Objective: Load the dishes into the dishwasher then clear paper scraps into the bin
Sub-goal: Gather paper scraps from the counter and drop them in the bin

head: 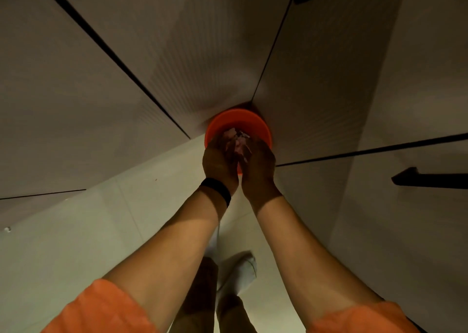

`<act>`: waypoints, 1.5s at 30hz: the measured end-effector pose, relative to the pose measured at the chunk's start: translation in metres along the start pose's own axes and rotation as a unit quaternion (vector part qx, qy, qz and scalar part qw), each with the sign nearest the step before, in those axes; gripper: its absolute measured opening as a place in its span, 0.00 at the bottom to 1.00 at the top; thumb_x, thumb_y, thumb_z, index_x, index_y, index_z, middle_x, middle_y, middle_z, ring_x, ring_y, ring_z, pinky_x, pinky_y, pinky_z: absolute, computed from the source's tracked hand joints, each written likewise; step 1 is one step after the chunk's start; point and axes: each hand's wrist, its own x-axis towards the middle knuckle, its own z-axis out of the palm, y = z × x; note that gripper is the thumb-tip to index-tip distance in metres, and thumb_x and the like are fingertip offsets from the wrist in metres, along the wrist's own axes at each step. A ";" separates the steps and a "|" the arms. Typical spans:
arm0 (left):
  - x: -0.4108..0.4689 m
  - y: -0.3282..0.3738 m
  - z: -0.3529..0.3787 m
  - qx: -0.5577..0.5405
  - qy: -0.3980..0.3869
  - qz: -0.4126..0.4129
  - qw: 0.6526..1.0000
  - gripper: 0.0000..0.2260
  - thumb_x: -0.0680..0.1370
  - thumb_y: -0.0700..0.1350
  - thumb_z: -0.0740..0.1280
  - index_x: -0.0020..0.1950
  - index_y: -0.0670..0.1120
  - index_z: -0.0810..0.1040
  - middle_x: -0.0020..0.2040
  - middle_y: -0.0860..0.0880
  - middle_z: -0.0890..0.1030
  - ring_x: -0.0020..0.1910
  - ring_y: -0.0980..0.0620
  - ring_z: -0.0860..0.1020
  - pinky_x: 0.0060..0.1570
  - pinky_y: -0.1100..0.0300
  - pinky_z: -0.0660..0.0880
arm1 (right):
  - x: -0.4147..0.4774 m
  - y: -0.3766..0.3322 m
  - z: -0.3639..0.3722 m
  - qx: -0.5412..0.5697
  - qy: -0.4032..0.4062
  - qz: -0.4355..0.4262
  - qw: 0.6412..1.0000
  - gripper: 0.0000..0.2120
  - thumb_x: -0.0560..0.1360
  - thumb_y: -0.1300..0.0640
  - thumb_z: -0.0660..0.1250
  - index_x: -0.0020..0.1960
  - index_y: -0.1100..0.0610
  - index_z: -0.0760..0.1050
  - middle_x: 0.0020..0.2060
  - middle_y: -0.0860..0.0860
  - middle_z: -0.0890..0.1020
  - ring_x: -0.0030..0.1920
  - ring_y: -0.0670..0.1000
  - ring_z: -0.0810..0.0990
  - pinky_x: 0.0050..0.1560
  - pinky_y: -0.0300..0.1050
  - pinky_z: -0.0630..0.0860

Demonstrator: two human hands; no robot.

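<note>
Left hand [219, 164], right hand [258, 172] half-hide scraps [237, 142] above bin [265, 130].

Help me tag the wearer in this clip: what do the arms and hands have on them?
The left sleeve and right sleeve are orange and end near the elbows, leaving forearms bare. A black wristband circles the left wrist. The left hand and right hand wear no gloves.
</note>
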 end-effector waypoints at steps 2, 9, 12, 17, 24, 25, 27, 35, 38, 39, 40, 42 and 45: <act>-0.015 0.009 0.004 -0.005 -0.011 -0.014 1.000 0.17 0.82 0.46 0.63 0.68 0.42 0.78 0.63 0.39 0.82 0.62 0.40 0.81 0.65 0.48 0.77 | -0.017 -0.012 0.001 -0.057 -0.004 -0.029 0.998 0.12 0.83 0.57 0.64 0.64 0.56 0.79 0.57 0.55 0.84 0.59 0.56 0.82 0.63 0.54 0.79; -0.144 0.077 0.037 -0.045 -0.024 0.007 0.999 0.13 0.85 0.49 0.59 0.55 0.45 0.81 0.57 0.44 0.85 0.54 0.47 0.83 0.53 0.54 0.80 | -0.135 -0.096 0.014 -0.196 -0.034 -0.158 0.967 0.14 0.79 0.63 0.63 0.59 0.51 0.82 0.53 0.50 0.86 0.55 0.50 0.84 0.62 0.51 0.80; -0.208 0.106 0.051 -0.025 -0.068 0.030 0.997 0.16 0.85 0.50 0.59 0.63 0.43 0.80 0.59 0.44 0.84 0.60 0.47 0.82 0.65 0.52 0.76 | -0.198 -0.139 0.014 -0.254 -0.093 -0.239 0.933 0.11 0.81 0.61 0.65 0.60 0.53 0.82 0.52 0.45 0.85 0.54 0.42 0.82 0.57 0.35 0.78; -0.311 0.141 0.069 -0.013 -0.129 0.070 0.989 0.17 0.84 0.50 0.61 0.64 0.40 0.80 0.56 0.43 0.85 0.54 0.47 0.83 0.61 0.53 0.77 | -0.290 -0.196 -0.004 -0.278 -0.133 -0.343 0.887 0.10 0.81 0.58 0.66 0.58 0.47 0.82 0.50 0.43 0.85 0.53 0.40 0.82 0.53 0.38 0.80; -0.420 0.155 0.109 0.005 -0.234 0.092 0.968 0.18 0.84 0.52 0.60 0.63 0.41 0.81 0.53 0.43 0.85 0.48 0.50 0.82 0.55 0.56 0.76 | -0.378 -0.263 -0.040 -0.219 -0.125 -0.425 0.869 0.10 0.80 0.61 0.67 0.53 0.48 0.83 0.47 0.46 0.87 0.52 0.47 0.85 0.58 0.57 0.82; -0.432 0.152 0.117 0.009 -0.250 0.091 0.964 0.18 0.84 0.52 0.60 0.63 0.41 0.81 0.54 0.43 0.85 0.49 0.49 0.83 0.55 0.56 0.76 | -0.388 -0.273 -0.048 -0.204 -0.117 -0.433 0.870 0.10 0.80 0.62 0.67 0.52 0.48 0.83 0.47 0.46 0.87 0.51 0.48 0.85 0.58 0.58 0.82; -0.448 0.145 0.129 0.013 -0.273 0.090 0.958 0.18 0.84 0.52 0.60 0.62 0.42 0.81 0.54 0.43 0.85 0.50 0.49 0.83 0.55 0.57 0.77 | -0.401 -0.289 -0.063 -0.189 -0.106 -0.442 0.871 0.10 0.79 0.62 0.67 0.52 0.50 0.84 0.46 0.47 0.87 0.50 0.48 0.86 0.58 0.58 0.82; -0.480 0.093 0.196 0.081 -0.338 0.060 0.936 0.19 0.85 0.53 0.59 0.62 0.41 0.80 0.51 0.43 0.85 0.49 0.49 0.81 0.54 0.56 0.75 | -0.401 -0.337 -0.137 -0.146 -0.035 -0.480 0.865 0.09 0.80 0.62 0.68 0.52 0.50 0.84 0.47 0.48 0.87 0.52 0.50 0.85 0.58 0.59 0.82; -0.474 0.078 0.222 0.112 -0.351 0.045 0.928 0.18 0.84 0.54 0.59 0.60 0.43 0.81 0.50 0.45 0.85 0.47 0.51 0.81 0.51 0.57 0.74 | -0.386 -0.354 -0.155 -0.131 -0.011 -0.474 0.871 0.08 0.78 0.58 0.68 0.51 0.48 0.84 0.48 0.49 0.87 0.52 0.51 0.86 0.58 0.60 0.82; -0.471 0.075 0.232 0.120 -0.355 0.038 0.926 0.18 0.84 0.54 0.59 0.60 0.44 0.81 0.51 0.45 0.85 0.47 0.51 0.82 0.50 0.57 0.75 | -0.380 -0.360 -0.159 -0.127 -0.004 -0.470 0.873 0.08 0.78 0.58 0.68 0.51 0.48 0.84 0.48 0.49 0.87 0.53 0.51 0.86 0.58 0.60 0.82; -0.466 0.072 0.244 0.129 -0.359 0.030 0.924 0.18 0.84 0.54 0.59 0.60 0.44 0.81 0.51 0.45 0.85 0.46 0.51 0.82 0.50 0.57 0.75 | -0.373 -0.367 -0.163 -0.124 0.006 -0.468 0.875 0.08 0.79 0.59 0.68 0.51 0.49 0.84 0.47 0.50 0.87 0.52 0.52 0.86 0.58 0.60 0.82; -0.457 0.067 0.265 0.143 -0.364 0.017 0.920 0.18 0.84 0.55 0.59 0.61 0.44 0.81 0.53 0.45 0.85 0.46 0.51 0.83 0.50 0.57 0.76 | -0.362 -0.379 -0.169 -0.121 0.027 -0.465 0.877 0.08 0.79 0.61 0.69 0.51 0.50 0.84 0.47 0.50 0.87 0.52 0.52 0.86 0.58 0.60 0.82; -0.437 0.064 0.304 0.156 -0.370 -0.013 0.916 0.19 0.84 0.55 0.59 0.62 0.44 0.80 0.54 0.45 0.85 0.51 0.50 0.82 0.53 0.56 0.76 | -0.338 -0.407 -0.172 -0.113 0.053 -0.453 0.883 0.07 0.79 0.64 0.70 0.52 0.53 0.84 0.47 0.51 0.87 0.51 0.52 0.86 0.58 0.57 0.82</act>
